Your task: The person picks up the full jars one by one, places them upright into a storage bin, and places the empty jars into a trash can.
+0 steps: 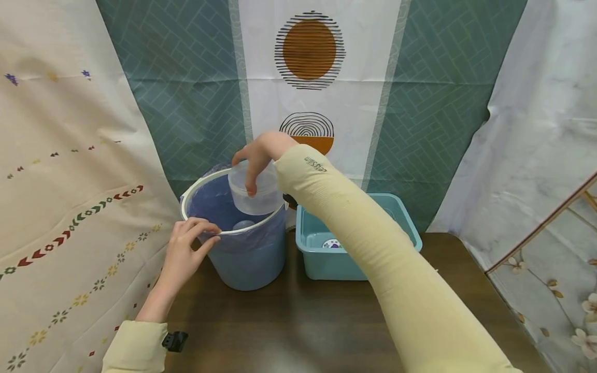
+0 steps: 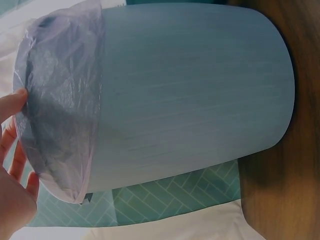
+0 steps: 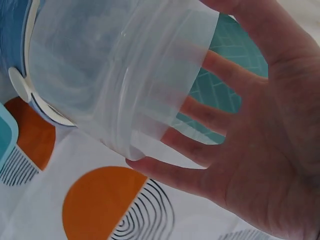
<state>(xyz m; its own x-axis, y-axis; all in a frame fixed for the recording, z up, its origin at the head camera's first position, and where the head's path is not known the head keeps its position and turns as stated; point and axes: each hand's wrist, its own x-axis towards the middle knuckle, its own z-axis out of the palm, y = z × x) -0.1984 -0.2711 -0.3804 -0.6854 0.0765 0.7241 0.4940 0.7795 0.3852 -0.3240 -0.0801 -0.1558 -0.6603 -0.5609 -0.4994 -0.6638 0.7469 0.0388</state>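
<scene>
A blue trash can [image 1: 247,264] with a purple plastic liner [image 2: 60,100] folded over its rim stands on the brown table. My left hand [image 1: 184,254] holds the near left part of its white rim [image 1: 252,226], thumb and fingers at the edge. With spread fingers and thumb, my right hand [image 1: 261,155] grips a clear round plastic container [image 1: 256,199] by its upper end. The container [image 3: 90,60] is partly inside the can's mouth, at the right side. A pale rounded shape [image 1: 243,224] shows inside the can; its kind cannot be told.
Right of the can stands a teal plastic basin [image 1: 336,264], partly hidden by my right sleeve, with a white item with purple marks [image 1: 332,243] inside. Patterned green and white cloth [image 1: 308,98] hangs behind. The table's [image 1: 280,331] front stretches before me.
</scene>
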